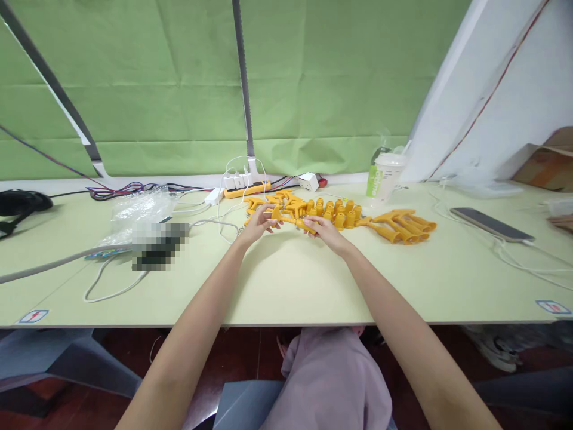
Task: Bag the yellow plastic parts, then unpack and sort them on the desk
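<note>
Both my arms reach out over a pale green table (pixel 286 280). My left hand (pixel 259 222) and my right hand (pixel 323 230) are closed on the two ends of one orange plastic part (pixel 290 220), held just above the tabletop. Behind it lies a heap of several like orange parts (pixel 333 212). More long orange pieces (pixel 405 226) lie in a row to the right of my right hand.
A plastic cup with a green label (pixel 384 176) stands behind the parts. A phone on a cable (pixel 491 224) lies at right, and a cardboard box (pixel 544 164) at far right. A power strip (pixel 246 188), white cables and a clear plastic bag (pixel 138 209) lie at left.
</note>
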{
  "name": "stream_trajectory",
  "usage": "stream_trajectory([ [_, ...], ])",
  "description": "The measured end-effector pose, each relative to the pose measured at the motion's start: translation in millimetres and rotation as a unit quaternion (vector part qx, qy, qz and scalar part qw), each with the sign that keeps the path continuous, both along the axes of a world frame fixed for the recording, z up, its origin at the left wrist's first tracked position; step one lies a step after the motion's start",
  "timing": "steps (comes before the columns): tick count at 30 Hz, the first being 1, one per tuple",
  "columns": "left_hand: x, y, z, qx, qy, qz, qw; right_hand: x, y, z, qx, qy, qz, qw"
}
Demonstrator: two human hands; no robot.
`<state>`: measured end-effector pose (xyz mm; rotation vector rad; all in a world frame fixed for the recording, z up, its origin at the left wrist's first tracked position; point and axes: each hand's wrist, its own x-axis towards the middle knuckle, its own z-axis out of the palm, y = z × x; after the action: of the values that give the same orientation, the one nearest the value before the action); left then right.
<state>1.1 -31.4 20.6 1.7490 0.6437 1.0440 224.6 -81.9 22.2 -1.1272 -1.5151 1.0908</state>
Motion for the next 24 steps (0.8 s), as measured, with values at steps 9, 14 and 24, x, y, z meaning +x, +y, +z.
stream_trajectory([
  [9,7,-1,-3.7,0.006,-0.018,0.013,1.000,6,2,-5.1,-0.054,0.027,0.052,0.997],
  [14,7,-4,-0.6,-0.020,-0.026,0.071,0.997,-10,6,-8.8,0.080,-0.003,-0.036,0.996],
  [24,-2,-2,-2.7,-0.202,-0.022,-0.005,0.979,-3,0,-5.1,0.413,-0.383,-0.091,0.821],
])
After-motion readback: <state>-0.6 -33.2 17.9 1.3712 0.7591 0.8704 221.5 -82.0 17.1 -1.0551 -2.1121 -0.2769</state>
